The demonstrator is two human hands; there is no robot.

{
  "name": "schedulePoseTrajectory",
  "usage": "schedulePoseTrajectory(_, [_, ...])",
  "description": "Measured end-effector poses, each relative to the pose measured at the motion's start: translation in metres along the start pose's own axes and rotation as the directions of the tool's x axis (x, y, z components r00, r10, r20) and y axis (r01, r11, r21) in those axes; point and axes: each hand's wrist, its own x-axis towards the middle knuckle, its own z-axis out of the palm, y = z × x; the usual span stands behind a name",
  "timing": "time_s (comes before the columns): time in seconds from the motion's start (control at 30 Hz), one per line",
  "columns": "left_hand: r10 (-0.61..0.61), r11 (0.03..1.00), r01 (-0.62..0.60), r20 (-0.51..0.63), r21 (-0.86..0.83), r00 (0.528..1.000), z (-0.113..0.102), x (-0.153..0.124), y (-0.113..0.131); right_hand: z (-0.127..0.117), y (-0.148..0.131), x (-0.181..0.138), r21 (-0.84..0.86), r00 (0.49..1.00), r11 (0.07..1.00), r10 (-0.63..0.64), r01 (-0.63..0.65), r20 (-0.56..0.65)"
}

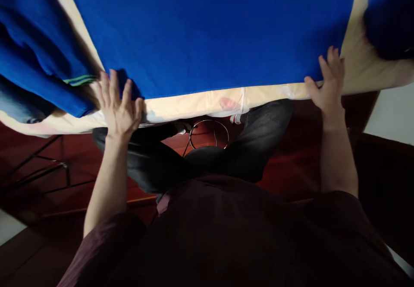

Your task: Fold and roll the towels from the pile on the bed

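A large blue cloth (210,32) lies spread flat, its straight near edge close to my body. My left hand (118,108) rests at the cloth's near left corner, fingers spread and palm down. At the near right corner, my right hand (328,80) touches the cloth with its fingers apart. Neither hand visibly grips anything. Under the blue cloth is a cream, patterned cover (194,105), which shows along the near edge and both sides. The far part of the blue cloth runs out of view.
Crumpled blue garments (42,54), one with green stripes, lie at the left. Another dark blue bundle (388,19) sits at the far right. Below are a metal ring of a stand or stool (209,121), black metal legs (66,172) and a reddish floor (291,162).
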Motion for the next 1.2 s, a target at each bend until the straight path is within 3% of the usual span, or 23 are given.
schedulePoseTrajectory(0.17, [-0.007, 0.999, 0.001, 0.14, 0.041, 0.99, -0.005, 0.003, -0.006, -0.013, 0.015, -0.013, -0.096, 0.997, 0.995, -0.01, 0.017, 0.075])
schedulePoseTrajectory(0.33, [0.013, 0.996, -0.025, 0.13, 0.088, 0.991, -0.011, 0.015, -0.007, -0.013, 0.035, -0.008, -0.115, 0.994, 0.989, 0.099, -0.092, 0.055])
schedulePoseTrajectory(0.5, [-0.041, 0.994, 0.033, 0.069, 0.107, 0.997, -0.013, -0.002, -0.017, -0.01, 0.042, -0.024, -0.091, 0.979, 0.975, 0.202, -0.202, -0.018])
schedulePoseTrajectory(0.63, [-0.006, 0.993, -0.008, 0.117, 0.121, 0.993, -0.01, -0.025, -0.024, -0.007, 0.047, -0.048, -0.038, 0.984, 0.984, 0.174, -0.176, -0.043])
schedulePoseTrajectory(0.77, [0.04, 0.99, -0.062, 0.169, 0.127, 0.985, -0.024, -0.026, -0.006, -0.012, 0.039, -0.053, -0.118, 0.993, 0.99, 0.067, -0.078, -0.095])
schedulePoseTrajectory(0.87, [0.122, 0.988, -0.13, 0.103, 0.084, 0.987, -0.04, 0.005, 0.023, -0.023, 0.005, -0.031, -0.162, 0.983, 0.987, -0.008, -0.022, -0.181])
schedulePoseTrajectory(1.0, [0.109, 0.994, -0.108, -0.068, 0.016, 0.992, -0.033, 0.099, 0.044, -0.028, -0.06, 0.036, -0.033, 0.958, 0.99, -0.142, 0.138, -0.249])
schedulePoseTrajectory(1.07, [-0.035, 0.997, 0.038, -0.034, 0.07, 0.999, -0.013, 0.154, 0.033, -0.022, -0.08, 0.077, -0.001, 0.964, 0.98, -0.197, 0.2, -0.176])
schedulePoseTrajectory(1.13, [-0.161, 0.979, 0.163, -0.026, 0.123, 0.987, 0.009, 0.199, 0.009, -0.014, -0.083, 0.116, -0.023, 0.981, 0.987, -0.16, 0.158, -0.113])
schedulePoseTrajectory(1.2, [-0.161, 0.973, 0.175, -0.102, 0.153, 0.982, 0.025, 0.227, -0.02, -0.007, -0.071, 0.146, -0.084, 0.991, 0.995, -0.065, 0.055, -0.12])
